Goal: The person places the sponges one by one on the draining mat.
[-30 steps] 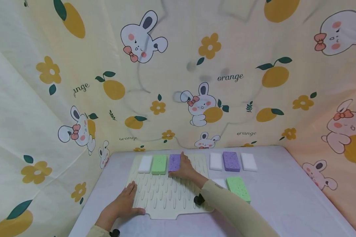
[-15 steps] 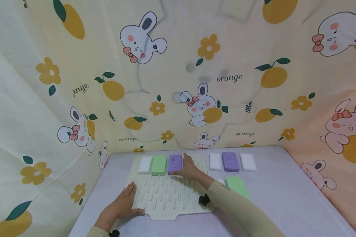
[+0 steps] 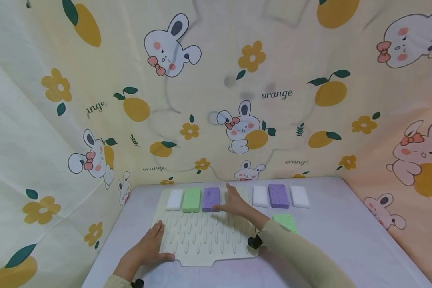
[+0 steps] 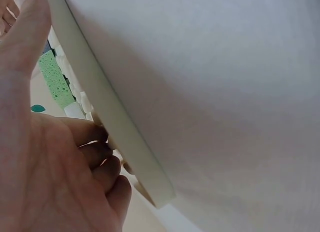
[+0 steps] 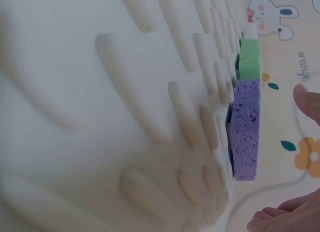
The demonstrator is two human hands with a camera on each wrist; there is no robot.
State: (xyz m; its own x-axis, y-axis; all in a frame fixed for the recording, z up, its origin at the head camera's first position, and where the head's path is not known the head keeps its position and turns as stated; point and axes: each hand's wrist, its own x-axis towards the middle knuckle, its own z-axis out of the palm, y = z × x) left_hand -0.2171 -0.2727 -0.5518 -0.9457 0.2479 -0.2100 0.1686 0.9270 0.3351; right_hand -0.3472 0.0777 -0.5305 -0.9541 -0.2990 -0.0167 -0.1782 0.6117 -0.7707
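Note:
A cream ribbed drying mat (image 3: 198,240) lies on the table. Along its far edge stand a white sponge (image 3: 175,200), a green sponge (image 3: 192,200) and a purple sponge (image 3: 211,199), side by side. My left hand (image 3: 147,246) rests at the mat's left edge, thumb near the front corner; in the left wrist view its fingers (image 4: 102,154) touch the rim. My right hand (image 3: 235,203) is over the mat just right of the purple sponge, thumb and fingers spread. In the right wrist view, the purple sponge (image 5: 245,129) sits apart from that hand.
Right of the mat lie a white sponge (image 3: 260,196), a purple sponge (image 3: 279,196) and another white sponge (image 3: 299,197). Nearer, a green sponge (image 3: 285,222) is partly behind my right sleeve (image 3: 299,252). A patterned cloth (image 3: 201,100) rises behind the table.
My right hand has let go of the purple sponge on the mat and moved a little to the right. The sponge stays in place, and my left hand keeps its position on the mat.

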